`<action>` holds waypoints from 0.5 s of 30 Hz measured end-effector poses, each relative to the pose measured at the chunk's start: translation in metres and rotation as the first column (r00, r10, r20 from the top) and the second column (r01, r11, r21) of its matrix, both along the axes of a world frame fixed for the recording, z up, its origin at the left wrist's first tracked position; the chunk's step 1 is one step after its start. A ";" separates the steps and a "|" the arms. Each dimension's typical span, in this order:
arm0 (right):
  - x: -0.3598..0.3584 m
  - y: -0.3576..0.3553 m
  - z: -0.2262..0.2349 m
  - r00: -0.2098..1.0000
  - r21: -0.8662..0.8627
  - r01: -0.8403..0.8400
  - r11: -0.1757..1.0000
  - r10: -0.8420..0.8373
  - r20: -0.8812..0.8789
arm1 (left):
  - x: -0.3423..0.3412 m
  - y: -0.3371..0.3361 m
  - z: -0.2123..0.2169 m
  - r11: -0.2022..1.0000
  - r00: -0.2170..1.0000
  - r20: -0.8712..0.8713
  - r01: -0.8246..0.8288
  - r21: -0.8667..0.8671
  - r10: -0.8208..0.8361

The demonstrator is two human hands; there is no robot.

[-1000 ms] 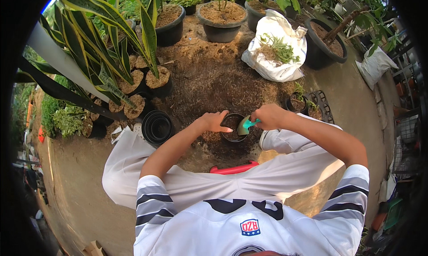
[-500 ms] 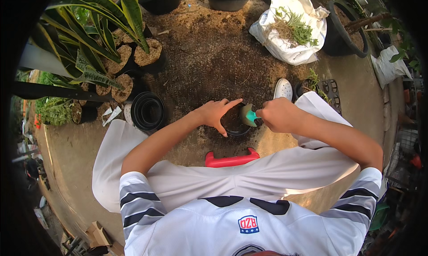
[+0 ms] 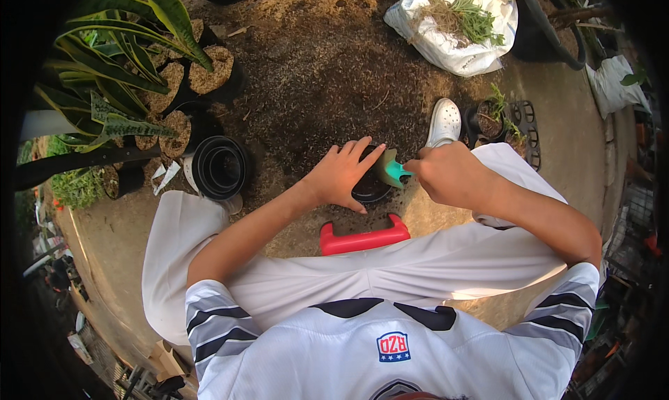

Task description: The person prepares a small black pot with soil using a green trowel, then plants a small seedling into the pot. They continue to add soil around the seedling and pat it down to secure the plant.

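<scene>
A small black pot [image 3: 373, 189] stands on the soil-strewn ground in front of me. My left hand [image 3: 341, 174] lies over its left rim, fingers spread and stretched out, covering part of the pot. My right hand [image 3: 449, 173] is closed around the handle of a teal hand trowel [image 3: 396, 171]. The trowel's dirt-coloured blade sits over the pot's right side, close to my left fingertips. Its handle end is hidden in my fist. Between my legs and the pot lies a red, bracket-shaped plastic piece [image 3: 366, 241], touched by neither hand.
Nested black pots [image 3: 221, 168] stand at left, below potted snake plants [image 3: 209, 72]. A white sack [image 3: 460, 37] with uprooted plants lies at the far right. Right of my white clog [image 3: 446, 121] are a small potted plant [image 3: 491, 118] and a dark sandal [image 3: 531, 132].
My left hand has shifted from curving around the pot's left edge to lying flatter over its rim. The trowel stays at the pot's right side. The whole view has shifted slightly.
</scene>
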State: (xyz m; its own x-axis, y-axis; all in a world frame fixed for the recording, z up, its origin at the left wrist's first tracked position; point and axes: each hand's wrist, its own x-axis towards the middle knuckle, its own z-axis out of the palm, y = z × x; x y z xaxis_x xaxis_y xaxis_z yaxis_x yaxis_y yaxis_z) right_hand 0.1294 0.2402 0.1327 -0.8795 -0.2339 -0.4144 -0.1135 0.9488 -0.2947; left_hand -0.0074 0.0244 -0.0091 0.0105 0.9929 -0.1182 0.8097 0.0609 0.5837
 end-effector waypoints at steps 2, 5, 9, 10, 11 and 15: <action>-0.002 0.005 0.006 0.998 0.007 0.032 0.999 -0.032 0.045 | 0.007 -0.004 -0.008 0.995 0.996 0.054 -0.074 0.059 0.071; -0.006 0.010 0.023 0.984 -0.016 0.117 0.993 -0.114 0.138 | 0.011 -0.034 -0.052 0.882 0.896 0.369 -0.366 0.296 0.248; -0.022 0.022 0.072 0.932 -0.040 0.270 0.962 -0.250 0.261 | 0.030 -0.085 -0.113 0.917 0.904 0.283 -0.372 0.147 0.321; -0.024 0.029 0.074 0.919 -0.052 0.308 0.950 -0.282 0.276 | 0.039 -0.091 -0.125 0.910 0.889 0.252 -0.410 0.069 0.381; -0.024 0.038 0.070 0.897 -0.112 0.381 0.918 -0.338 0.284 | 0.043 -0.089 -0.128 0.916 0.893 0.249 -0.398 0.054 0.374; -0.029 0.069 0.069 0.745 -0.203 0.644 0.738 -0.544 0.387 | 0.061 -0.062 -0.149 0.870 0.867 0.261 -0.470 0.150 0.424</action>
State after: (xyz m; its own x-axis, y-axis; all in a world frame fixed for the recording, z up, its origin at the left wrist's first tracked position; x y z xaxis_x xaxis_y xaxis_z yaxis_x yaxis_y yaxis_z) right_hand 0.1003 0.3088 0.2020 -0.7329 0.1395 -0.6659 0.5781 0.6437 -0.5015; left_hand 0.0535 -0.0372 -0.1577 -0.4386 0.8979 0.0389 0.5780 0.2487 0.7772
